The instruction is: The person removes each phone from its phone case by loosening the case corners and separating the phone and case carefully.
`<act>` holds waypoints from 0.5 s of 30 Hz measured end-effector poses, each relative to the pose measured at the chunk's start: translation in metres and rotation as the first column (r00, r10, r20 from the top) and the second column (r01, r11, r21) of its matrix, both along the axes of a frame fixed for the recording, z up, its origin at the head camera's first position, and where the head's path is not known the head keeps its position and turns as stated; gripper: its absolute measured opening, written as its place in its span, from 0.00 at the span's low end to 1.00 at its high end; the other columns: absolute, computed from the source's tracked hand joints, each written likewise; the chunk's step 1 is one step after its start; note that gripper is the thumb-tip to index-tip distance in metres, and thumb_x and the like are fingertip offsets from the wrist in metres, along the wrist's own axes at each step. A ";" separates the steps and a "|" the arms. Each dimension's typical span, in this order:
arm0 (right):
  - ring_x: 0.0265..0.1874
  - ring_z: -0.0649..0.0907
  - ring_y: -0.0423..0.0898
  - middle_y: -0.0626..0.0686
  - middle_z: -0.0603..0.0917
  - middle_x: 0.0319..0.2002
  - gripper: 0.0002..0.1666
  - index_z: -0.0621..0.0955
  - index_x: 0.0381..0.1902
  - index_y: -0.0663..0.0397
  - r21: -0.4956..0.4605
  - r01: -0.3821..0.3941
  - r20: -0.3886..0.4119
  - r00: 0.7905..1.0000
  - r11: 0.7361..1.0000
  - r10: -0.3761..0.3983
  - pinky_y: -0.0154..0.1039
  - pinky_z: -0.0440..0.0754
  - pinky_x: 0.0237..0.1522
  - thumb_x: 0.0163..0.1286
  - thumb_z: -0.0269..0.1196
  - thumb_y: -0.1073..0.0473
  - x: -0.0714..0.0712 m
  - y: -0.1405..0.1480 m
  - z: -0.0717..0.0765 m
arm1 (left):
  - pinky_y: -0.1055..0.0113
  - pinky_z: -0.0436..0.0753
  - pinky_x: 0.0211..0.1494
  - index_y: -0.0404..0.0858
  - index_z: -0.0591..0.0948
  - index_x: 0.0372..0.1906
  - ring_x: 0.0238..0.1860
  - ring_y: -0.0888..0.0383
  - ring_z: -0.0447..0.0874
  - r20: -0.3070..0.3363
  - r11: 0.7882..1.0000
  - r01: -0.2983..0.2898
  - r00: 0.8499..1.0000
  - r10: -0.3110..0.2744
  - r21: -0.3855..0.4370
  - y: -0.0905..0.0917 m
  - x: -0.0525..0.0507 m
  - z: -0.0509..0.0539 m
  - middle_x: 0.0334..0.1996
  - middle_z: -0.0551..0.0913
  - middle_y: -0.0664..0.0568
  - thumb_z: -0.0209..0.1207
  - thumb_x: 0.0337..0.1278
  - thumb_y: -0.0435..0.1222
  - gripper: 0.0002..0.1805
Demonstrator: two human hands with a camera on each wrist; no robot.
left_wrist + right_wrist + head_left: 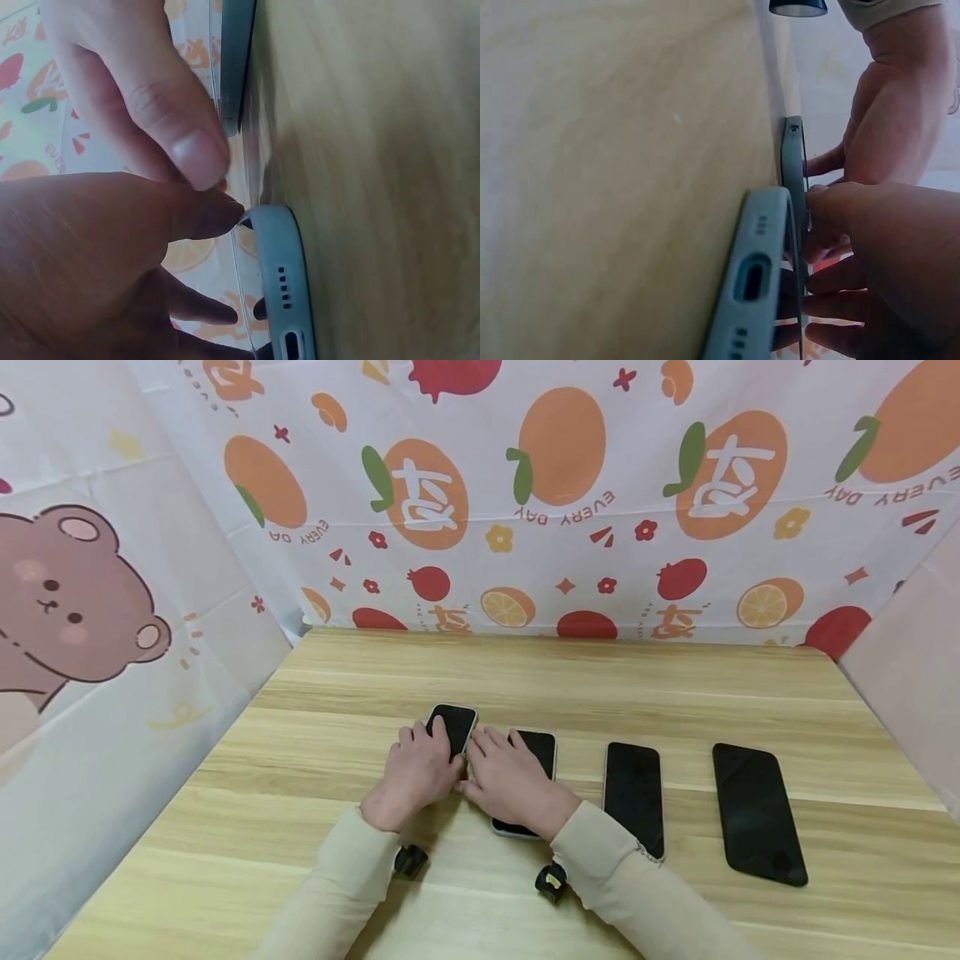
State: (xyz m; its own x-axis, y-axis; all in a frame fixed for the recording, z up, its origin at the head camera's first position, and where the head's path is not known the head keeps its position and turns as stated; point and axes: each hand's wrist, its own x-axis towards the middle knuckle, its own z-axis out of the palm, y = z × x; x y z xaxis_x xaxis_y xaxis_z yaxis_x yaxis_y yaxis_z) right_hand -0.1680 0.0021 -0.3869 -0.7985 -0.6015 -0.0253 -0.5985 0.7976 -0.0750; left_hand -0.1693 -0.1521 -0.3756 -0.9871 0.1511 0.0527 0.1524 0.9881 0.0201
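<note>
Over the leftmost smartphone (pixel 454 720) lies my left hand (pixel 416 772), its index finger extended along the black screen. In the left wrist view, that thumb is at the near corner of the phone's grey-blue frame (pixel 279 259), and the other fingers reach over the screen. My right hand (pixel 508 781) spans the gap to the second smartphone (pixel 543 750) and covers part of it. Its straight fingertips are at the first phone's right edge. The right wrist view shows its fingers above the second phone (pixel 754 225), near its screen. Both thumbs are close together.
Two more dark smartphones lie to the right, the third (pixel 633 789) and the fourth (pixel 759 810), on the wood-grain table (pixel 337 693). Behind hangs a fruit-print cloth (pixel 480 560). Black devices (pixel 551 883) sit at both wrists.
</note>
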 end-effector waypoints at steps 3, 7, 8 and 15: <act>0.75 0.63 0.51 0.56 0.64 0.75 0.38 0.65 0.74 0.56 0.001 0.004 -0.014 1.000 1.000 -0.004 0.58 0.62 0.73 0.78 0.48 0.37 0.000 -0.003 -0.002 | 0.46 0.84 0.41 0.22 0.68 0.62 0.45 0.33 0.78 -0.012 1.000 0.004 1.000 -0.004 -0.016 0.000 -0.002 0.000 0.44 0.79 0.25 0.57 0.67 0.46 0.33; 0.74 0.65 0.50 0.57 0.67 0.73 0.37 0.66 0.73 0.58 -0.024 0.014 -0.031 0.999 1.000 -0.015 0.59 0.63 0.73 0.77 0.51 0.40 0.001 -0.006 -0.005 | 0.48 0.85 0.36 0.23 0.70 0.56 0.41 0.34 0.79 -0.056 1.000 0.013 0.998 -0.013 0.001 -0.002 -0.006 0.001 0.39 0.80 0.26 0.57 0.68 0.44 0.28; 0.74 0.65 0.50 0.57 0.67 0.73 0.36 0.66 0.73 0.58 -0.029 0.019 -0.032 0.999 0.999 -0.020 0.59 0.63 0.73 0.77 0.51 0.41 0.001 -0.006 -0.005 | 0.48 0.84 0.33 0.23 0.71 0.53 0.39 0.34 0.80 -0.083 1.000 0.019 0.996 -0.018 0.011 -0.002 -0.007 0.000 0.37 0.80 0.27 0.58 0.67 0.43 0.25; 0.72 0.68 0.51 0.58 0.71 0.70 0.33 0.69 0.70 0.61 -0.063 0.026 -0.054 0.998 0.998 -0.030 0.60 0.65 0.71 0.76 0.53 0.47 0.003 -0.009 -0.006 | 0.44 0.84 0.37 0.25 0.72 0.51 0.42 0.34 0.79 0.031 0.984 -0.051 0.998 0.046 0.171 -0.013 -0.016 0.003 0.41 0.79 0.27 0.58 0.67 0.39 0.20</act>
